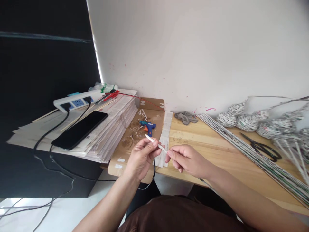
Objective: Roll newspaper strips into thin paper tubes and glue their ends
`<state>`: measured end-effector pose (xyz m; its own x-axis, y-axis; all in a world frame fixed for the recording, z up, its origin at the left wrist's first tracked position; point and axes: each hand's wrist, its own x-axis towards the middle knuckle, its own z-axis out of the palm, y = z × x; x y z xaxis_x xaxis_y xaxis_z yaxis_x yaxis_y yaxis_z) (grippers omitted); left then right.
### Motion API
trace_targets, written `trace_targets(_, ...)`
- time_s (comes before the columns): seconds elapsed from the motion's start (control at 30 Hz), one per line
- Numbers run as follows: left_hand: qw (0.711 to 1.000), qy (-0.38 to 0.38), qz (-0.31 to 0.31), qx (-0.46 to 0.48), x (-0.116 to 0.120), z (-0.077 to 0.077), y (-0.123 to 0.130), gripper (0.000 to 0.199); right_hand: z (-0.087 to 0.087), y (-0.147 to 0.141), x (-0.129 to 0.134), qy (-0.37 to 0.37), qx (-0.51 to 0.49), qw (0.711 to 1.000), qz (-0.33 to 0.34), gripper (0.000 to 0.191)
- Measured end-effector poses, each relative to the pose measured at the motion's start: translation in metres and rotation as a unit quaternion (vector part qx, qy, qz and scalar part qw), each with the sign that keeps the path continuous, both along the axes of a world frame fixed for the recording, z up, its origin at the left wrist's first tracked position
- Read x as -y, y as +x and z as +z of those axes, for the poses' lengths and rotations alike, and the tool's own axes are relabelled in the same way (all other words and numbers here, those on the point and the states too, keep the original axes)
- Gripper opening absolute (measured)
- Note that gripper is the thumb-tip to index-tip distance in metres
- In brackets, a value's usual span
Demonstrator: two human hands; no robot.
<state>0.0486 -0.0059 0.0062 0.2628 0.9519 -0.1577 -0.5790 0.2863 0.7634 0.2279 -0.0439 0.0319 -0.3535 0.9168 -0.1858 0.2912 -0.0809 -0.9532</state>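
Observation:
A thin rolled-paper tube with a pale pointed end is held in front of my body, over the table's front edge. My left hand pinches it near the pointed end, which sticks out beyond the thumb. Farther along, the fingers of my right hand are closed on the same tube. A thin strip emerges below my right wrist and looks like the tube's far part, though the hand hides the join. Just behind my left hand, a blue glue gun lies on a brown cardboard sheet littered with scraps.
On the left, a tall paper stack carries a black phone and a white power strip with cables. Paper rods, black scissors, woven paper gourd shapes and a grey cloth occupy the wooden table.

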Motion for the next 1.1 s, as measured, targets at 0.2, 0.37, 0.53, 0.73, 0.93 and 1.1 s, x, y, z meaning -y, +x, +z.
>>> trace_targets(0.2,1.0,-0.004,-0.028,-0.013,0.001,-0.003,0.006,0.015,-0.018,0.008,0.001,-0.162,-0.19,0.968,0.025,0.038)
trace_targets(0.37,0.998,-0.027,-0.054,-0.011,0.003,-0.006,0.014,0.014,-0.03,0.017,0.003,-0.231,-0.279,0.931,0.051,0.034)
trace_targets(0.53,0.996,-0.052,-0.067,0.002,0.002,-0.01,0.024,0.017,-0.036,0.024,0.008,-0.206,-0.239,0.949,0.029,0.037)
trace_targets(0.73,0.998,-0.056,-0.042,-0.003,-0.001,-0.016,0.034,0.013,-0.032,0.028,0.024,0.076,0.071,0.991,-0.087,0.034)
trace_targets(0.93,0.997,-0.035,-0.064,-0.012,0.0,-0.019,0.043,0.012,-0.035,0.039,0.026,-0.05,-0.047,0.997,-0.027,0.04)
trace_targets(1.1,0.996,-0.05,-0.073,-0.016,0.001,-0.021,0.047,0.017,-0.047,0.048,0.023,-0.173,-0.258,0.951,0.008,0.036)
